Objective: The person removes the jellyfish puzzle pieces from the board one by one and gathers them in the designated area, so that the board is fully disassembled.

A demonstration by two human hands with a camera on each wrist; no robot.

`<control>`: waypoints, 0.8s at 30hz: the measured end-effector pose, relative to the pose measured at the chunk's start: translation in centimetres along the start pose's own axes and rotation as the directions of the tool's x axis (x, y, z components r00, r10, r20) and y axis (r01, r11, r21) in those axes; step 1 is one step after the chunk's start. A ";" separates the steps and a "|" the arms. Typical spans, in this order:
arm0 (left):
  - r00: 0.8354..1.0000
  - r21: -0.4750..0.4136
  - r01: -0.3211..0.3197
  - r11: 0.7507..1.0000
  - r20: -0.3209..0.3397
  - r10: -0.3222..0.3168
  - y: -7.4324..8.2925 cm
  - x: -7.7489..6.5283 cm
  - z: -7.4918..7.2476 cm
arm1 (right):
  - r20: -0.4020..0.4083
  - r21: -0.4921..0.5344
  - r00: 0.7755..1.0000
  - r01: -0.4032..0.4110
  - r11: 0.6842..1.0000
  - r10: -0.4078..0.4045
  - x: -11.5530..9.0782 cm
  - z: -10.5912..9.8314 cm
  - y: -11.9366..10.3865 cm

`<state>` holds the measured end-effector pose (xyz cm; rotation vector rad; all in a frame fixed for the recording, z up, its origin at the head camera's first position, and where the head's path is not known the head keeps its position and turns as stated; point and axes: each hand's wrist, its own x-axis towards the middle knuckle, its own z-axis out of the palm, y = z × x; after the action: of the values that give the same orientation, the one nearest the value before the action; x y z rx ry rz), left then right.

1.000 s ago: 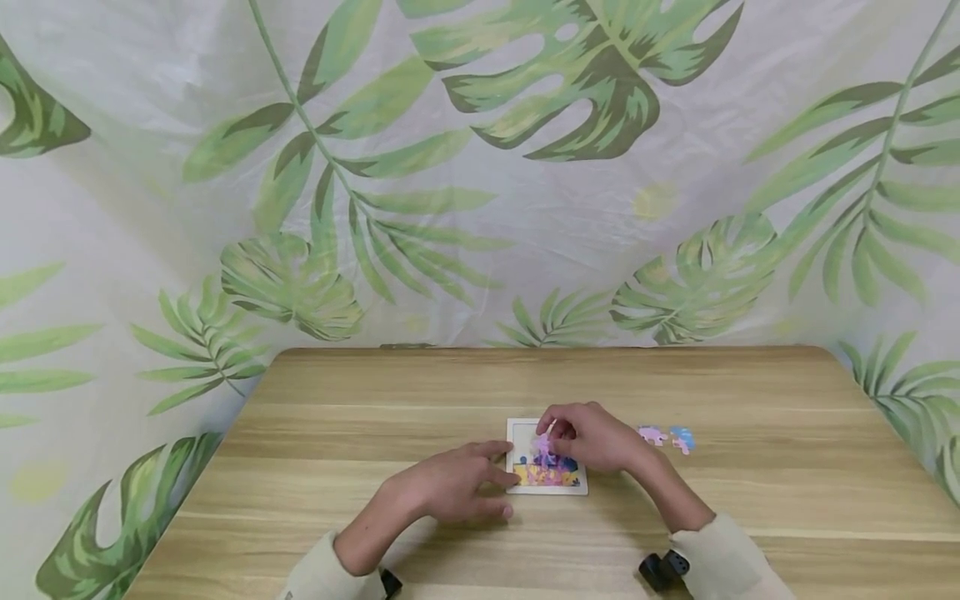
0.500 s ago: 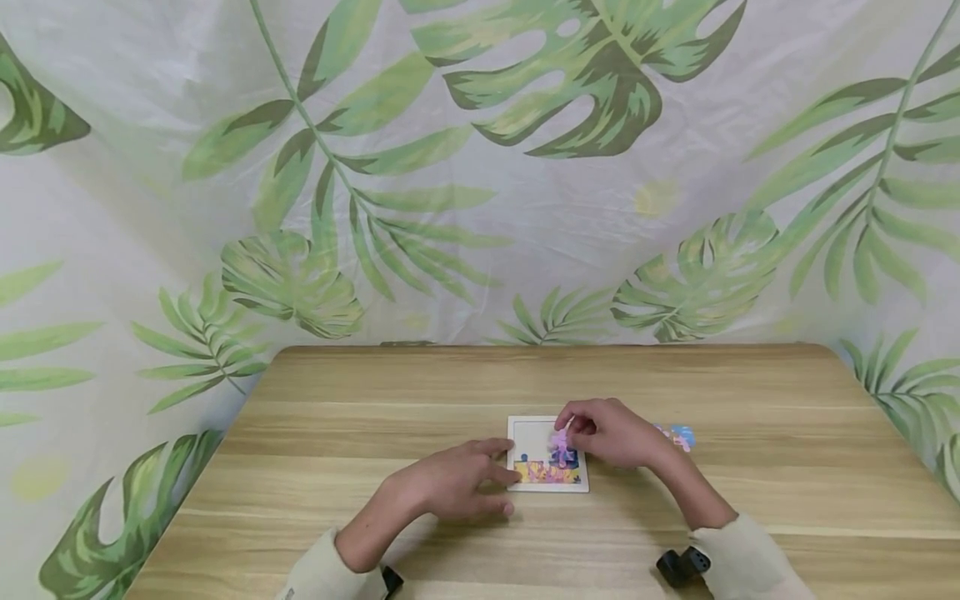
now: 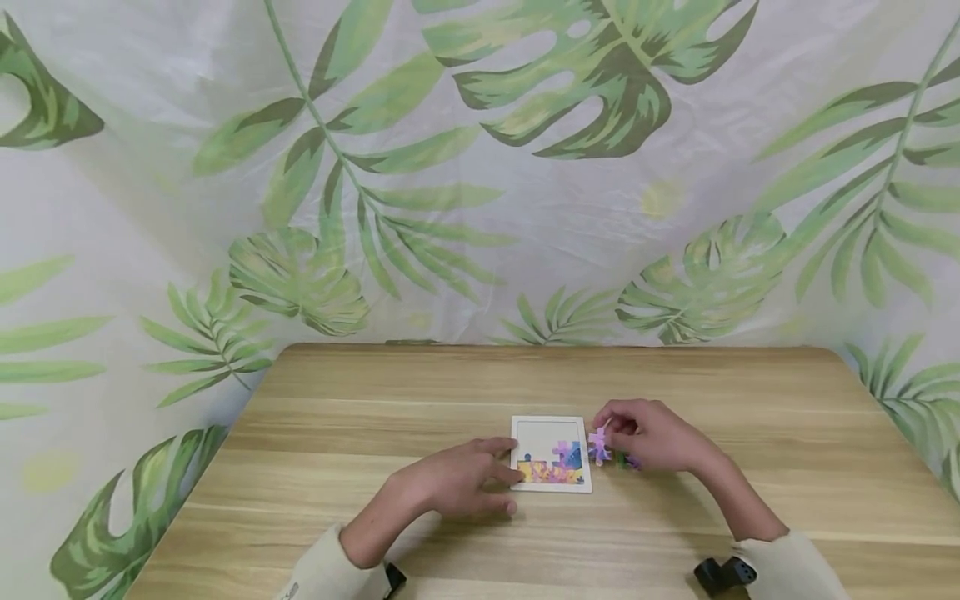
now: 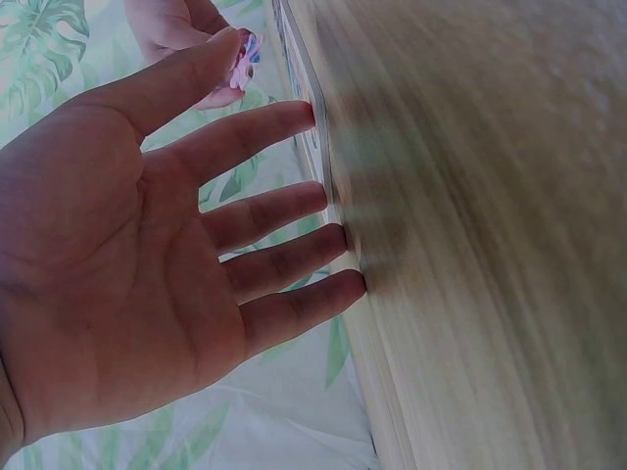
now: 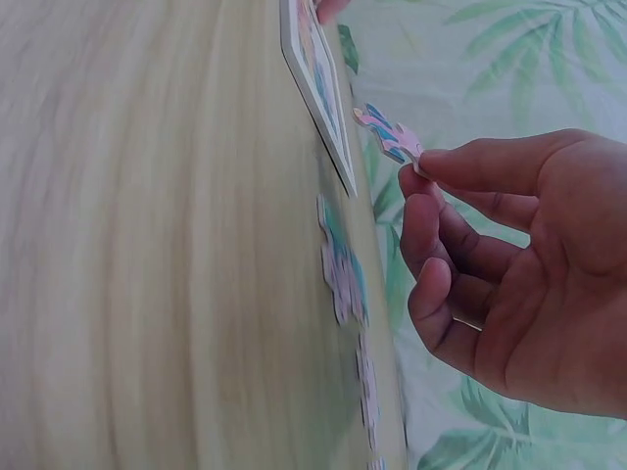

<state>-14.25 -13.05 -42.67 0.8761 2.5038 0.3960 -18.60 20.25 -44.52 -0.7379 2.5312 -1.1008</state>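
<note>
A square puzzle board (image 3: 536, 432) with a white frame lies on the table. Yellow, pink and blue pieces fill its lower part and part of the right side; the upper area is bare. My left hand (image 3: 467, 481) touches the board's left edge with straight, spread fingers; in the left wrist view its fingertips meet the board and tabletop. Just beyond the board's right edge, my right hand (image 3: 652, 435) pinches a pink and blue puzzle piece (image 5: 390, 135) between thumb and index finger, held above the table. Its other fingers are loosely curled.
Loose puzzle pieces (image 5: 341, 264) lie on the wooden table (image 3: 420, 383) to the right of the board, mostly hidden beneath my right hand in the head view. A leaf-patterned cloth (image 3: 450, 200) hangs behind the table.
My right hand has moved right, from over the board to past its right edge, with the puzzle piece still pinched. A blue and pink piece in the board is now uncovered. The left hand stays put.
</note>
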 end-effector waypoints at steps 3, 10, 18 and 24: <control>1.000 0.002 0.005 1.000 0.003 -0.005 0.0 0.0 0.0 | 0.001 0.022 1.000 -0.005 1.000 0.005 -0.6 -0.4 0.4; 1.000 0.011 0.001 1.000 0.003 -0.001 0.1 0.1 0.1 | -0.003 0.047 1.000 -0.017 0.999 0.017 -1.9 -1.0 1.6; 1.000 0.009 0.004 1.000 0.001 -0.004 0.1 0.0 0.2 | -0.047 -0.024 0.998 -0.044 0.999 0.043 -3.5 -1.8 2.8; 1.000 0.006 0.011 1.000 0.003 -0.011 0.1 0.0 0.1 | -0.049 -0.015 0.998 -0.048 0.999 0.047 -4.8 -2.4 4.0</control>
<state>-14.14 -13.03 -42.72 0.8640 2.5078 0.3832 -17.06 26.62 -45.62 -0.6588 2.5869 -1.0970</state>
